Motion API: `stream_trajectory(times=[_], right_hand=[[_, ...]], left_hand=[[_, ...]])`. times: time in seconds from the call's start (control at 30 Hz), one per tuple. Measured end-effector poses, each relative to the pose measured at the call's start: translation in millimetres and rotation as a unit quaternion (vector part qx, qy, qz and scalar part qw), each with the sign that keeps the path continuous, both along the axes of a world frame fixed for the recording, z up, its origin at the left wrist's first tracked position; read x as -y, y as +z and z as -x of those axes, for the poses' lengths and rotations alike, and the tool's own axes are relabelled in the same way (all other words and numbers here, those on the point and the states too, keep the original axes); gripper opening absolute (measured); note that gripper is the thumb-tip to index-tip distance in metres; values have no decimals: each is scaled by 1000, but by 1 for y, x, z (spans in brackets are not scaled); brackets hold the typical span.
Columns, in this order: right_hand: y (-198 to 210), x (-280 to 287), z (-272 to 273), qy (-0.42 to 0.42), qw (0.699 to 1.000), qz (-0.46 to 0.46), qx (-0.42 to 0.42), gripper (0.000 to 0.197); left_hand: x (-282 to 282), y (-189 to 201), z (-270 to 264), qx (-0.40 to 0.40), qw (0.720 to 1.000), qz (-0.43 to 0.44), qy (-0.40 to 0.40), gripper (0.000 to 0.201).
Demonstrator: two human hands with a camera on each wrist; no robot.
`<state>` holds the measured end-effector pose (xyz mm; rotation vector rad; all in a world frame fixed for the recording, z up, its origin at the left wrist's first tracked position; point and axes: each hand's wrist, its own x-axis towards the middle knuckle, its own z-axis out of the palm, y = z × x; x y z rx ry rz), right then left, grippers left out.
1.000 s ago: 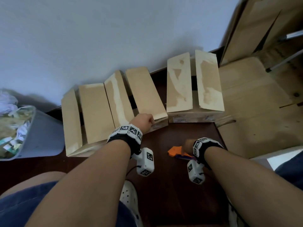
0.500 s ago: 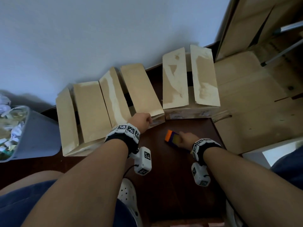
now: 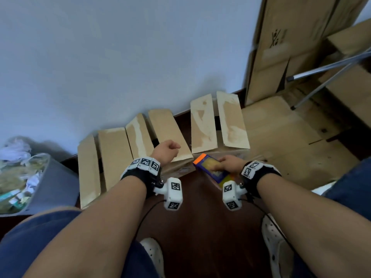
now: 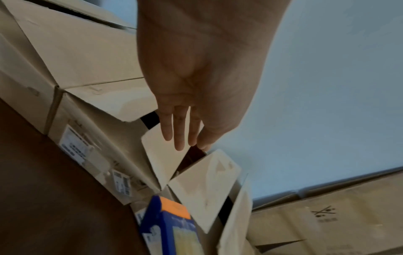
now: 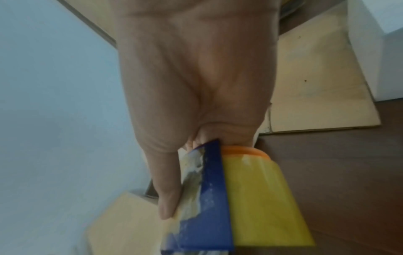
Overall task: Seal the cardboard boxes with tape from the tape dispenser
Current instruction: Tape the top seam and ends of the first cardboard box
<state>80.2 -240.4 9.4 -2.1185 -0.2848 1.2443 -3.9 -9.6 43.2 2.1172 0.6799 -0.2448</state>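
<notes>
Three cardboard boxes stand along the wall with their top flaps open: a left box (image 3: pixel 114 155), a middle box (image 3: pixel 168 131) and a right box (image 3: pixel 230 121). My left hand (image 3: pixel 167 150) hovers over the middle box's right flap (image 4: pixel 163 155), its fingers (image 4: pixel 181 134) straight and relaxed and holding nothing. My right hand (image 3: pixel 226 163) grips the blue and orange tape dispenser (image 3: pixel 210 167) in front of the right box. The right wrist view shows the thumb along the dispenser's blue side (image 5: pixel 213 198), beside the yellowish tape roll (image 5: pixel 261 198).
A grey bin (image 3: pixel 56 187) full of rubbish sits at the left. Flattened cardboard (image 3: pixel 281 147) covers the floor at the right, with tall cardboard (image 3: pixel 281 47) and metal legs (image 3: pixel 329 65) behind. My knees and white shoes (image 3: pixel 152 255) frame the dark wooden floor (image 3: pixel 200 227).
My right hand has taken the tape dispenser off the floor and carried it forward to the right box. My left hand has risen from the middle box's front edge to above its flap.
</notes>
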Motion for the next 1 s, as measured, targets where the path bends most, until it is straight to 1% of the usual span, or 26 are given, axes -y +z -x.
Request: stream_trajectory(times=[0.03,0.07,0.13,0.17,0.2,0.27,0.3,0.33,0.37,0.43,0.47,0.53,0.6,0.67,0.7,0.77,0.83,0.87,0.9,0.97,1.0], right_hand=[[9,-2,1,-2,1000,-6,3,30],[17,-5,2,-14,1000,-16,1,35],[24,-13,0,-50,997,-58,-2,57],[30,-19,1,-68,994,-84,-8,63],[44,-26,7,-91,989,-119,-15,57],[72,-37,18,-135,970,-199,-30,29],[82,-43,20,-148,961,-233,-31,18],[90,-47,21,-149,954,-257,-34,15],[96,-52,21,-148,948,-279,-36,18],[106,-60,18,-130,947,-291,-32,27],[111,-63,17,-123,949,-288,-33,28],[118,-67,14,-125,952,-277,-41,27],[118,-69,11,-123,953,-264,-87,26],[118,-71,10,-105,956,-236,-136,25],[116,-72,8,-98,960,-219,-145,27],[106,-73,-1,-98,968,-193,-131,31],[95,-73,-12,-109,975,-176,-82,34],[89,-73,-18,-119,977,-170,-58,34],[84,-72,-24,-135,976,-166,-35,30],[73,-69,-39,-191,969,-156,-5,20],[68,-66,-49,-225,964,-144,-3,16]], left_hand=[[4,7,1,8,1000,18,7,18],[8,15,3,9,999,31,9,18],[14,29,6,8,999,41,8,22],[16,35,7,8,999,36,11,25],[17,42,9,9,999,33,21,29],[19,55,12,19,996,59,62,40],[20,62,13,26,992,90,90,45],[22,68,13,30,983,135,119,47],[23,73,12,31,971,188,147,47],[27,83,10,43,939,286,184,46],[27,85,8,54,930,312,188,45],[25,85,4,74,924,326,183,41],[22,83,0,89,919,339,179,35],[22,79,-5,89,917,349,168,29],[23,76,-8,83,919,350,162,27],[26,67,-16,73,925,342,151,29],[30,52,-28,69,937,314,140,32],[32,44,-34,64,947,284,133,34],[34,35,-41,54,963,235,120,36],[36,20,-53,18,991,110,78,41],[36,13,-60,-2,998,50,50,45]])
